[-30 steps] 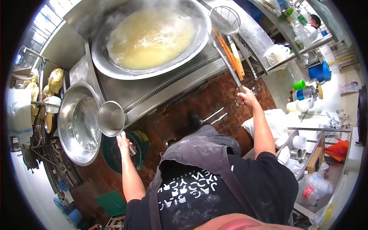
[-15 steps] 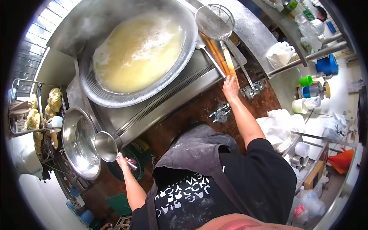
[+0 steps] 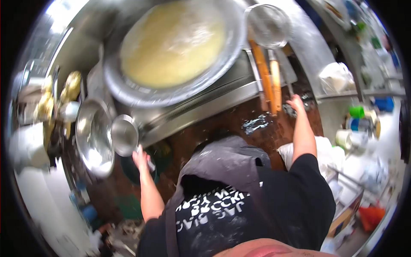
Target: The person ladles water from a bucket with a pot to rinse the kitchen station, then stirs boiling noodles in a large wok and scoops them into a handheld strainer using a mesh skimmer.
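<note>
My left hand [image 3: 140, 158] is closed round the handle of a deep metal ladle [image 3: 124, 135], whose bowl sits just beyond it. Beside that bowl stands a wide steel basin [image 3: 95, 137]. At the right, my right hand [image 3: 295, 103] is closed at the lower end of the handle of a round wire strainer [image 3: 269, 26]. Wooden handles [image 3: 265, 77] lie left of this hand, apart from it, jutting past the stove edge. A big wok [image 3: 171, 96] ahead holds cloudy yellowish liquid [image 3: 171, 47]. Motion blurs the view.
The steel stove front [image 3: 201, 109] runs between me and the wok. On the right are a white plastic bag [image 3: 336, 78] and white cloth or bags [image 3: 329, 154]. A rack with yellowish items [image 3: 72, 88] stands at the left. The brown floor [image 3: 222, 128] has a wet patch.
My right hand has left the wooden handles and moved right onto the strainer's handle. My left hand still holds the ladle. The whole view has shifted and tilted.
</note>
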### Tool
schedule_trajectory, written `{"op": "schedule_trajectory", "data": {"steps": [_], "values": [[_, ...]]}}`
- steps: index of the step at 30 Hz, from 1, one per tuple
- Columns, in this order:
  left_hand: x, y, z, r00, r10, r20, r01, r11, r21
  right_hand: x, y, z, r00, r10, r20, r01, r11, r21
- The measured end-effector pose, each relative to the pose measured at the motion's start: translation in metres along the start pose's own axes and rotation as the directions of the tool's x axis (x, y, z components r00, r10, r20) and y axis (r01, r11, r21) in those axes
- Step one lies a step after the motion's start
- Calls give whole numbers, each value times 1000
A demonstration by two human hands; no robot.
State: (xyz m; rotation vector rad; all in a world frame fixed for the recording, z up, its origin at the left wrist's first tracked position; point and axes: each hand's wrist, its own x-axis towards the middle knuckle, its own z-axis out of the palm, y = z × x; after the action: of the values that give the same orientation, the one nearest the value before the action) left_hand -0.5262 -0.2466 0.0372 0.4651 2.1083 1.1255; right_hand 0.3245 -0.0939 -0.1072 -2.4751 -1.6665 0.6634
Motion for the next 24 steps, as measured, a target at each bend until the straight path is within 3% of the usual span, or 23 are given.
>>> {"op": "schedule_trajectory", "data": {"steps": [2,6,8,9,10,11,12,13,14,15,16,17,18,19,20,21,22,23,24], "values": [[2,40,23,990,-134,-32,133,990,-41,-8,3,1,997,36,-69,-24,985,172],[69,34,46,978,-159,133,168,984,-65,-51,-33,-47,960,88,-265,-53,989,138],[90,14,55,973,-181,145,201,969,-141,-67,-42,-63,961,132,-244,-90,980,178],[93,6,61,977,-191,97,200,975,-92,-76,-44,-64,939,123,-321,-80,986,144],[94,-2,65,979,-200,43,202,978,-46,-82,-47,-67,940,163,-298,-131,983,125],[97,-11,62,971,-222,89,221,975,13,-91,-54,-72,929,179,-325,-138,980,144],[117,-31,51,952,-272,137,243,949,200,-100,-62,-75,917,196,-349,-146,976,164],[145,-51,43,960,-177,219,-27,716,697,-103,-62,-72,905,211,-369,-160,973,166],[173,-69,36,952,-78,297,-276,210,938,-119,-85,-83,901,225,-371,-144,962,234],[107,-12,64,982,35,185,-188,218,958,-125,-98,-80,892,276,-358,-185,945,268],[15,72,101,987,147,67,-102,246,964,-132,-111,-74,894,210,-395,-80,944,320],[-61,107,167,810,387,442,-587,557,587,-151,-166,-75,887,210,-412,-4,895,447],[-119,142,208,755,192,627,-502,785,364,-158,-190,-66,884,156,-441,164,779,605],[-125,119,251,535,95,840,-421,892,167,-152,-206,-41,864,110,-491,251,753,609],[-165,139,286,306,-66,950,-185,975,127,-171,-250,-64,938,135,-320,162,644,748],[-182,130,329,152,148,977,-416,906,-72,-174,-278,-55,922,119,-369,269,491,829],[-205,146,360,145,230,962,-635,768,-88,-177,-291,-49,946,64,-318,212,621,755],[-218,151,393,122,388,913,-494,822,-283,-169,-295,-31,817,-94,-570,458,707,539],[-233,180,413,187,318,929,-454,867,-206,-186,-324,-62,867,-103,-487,464,524,715]]}}
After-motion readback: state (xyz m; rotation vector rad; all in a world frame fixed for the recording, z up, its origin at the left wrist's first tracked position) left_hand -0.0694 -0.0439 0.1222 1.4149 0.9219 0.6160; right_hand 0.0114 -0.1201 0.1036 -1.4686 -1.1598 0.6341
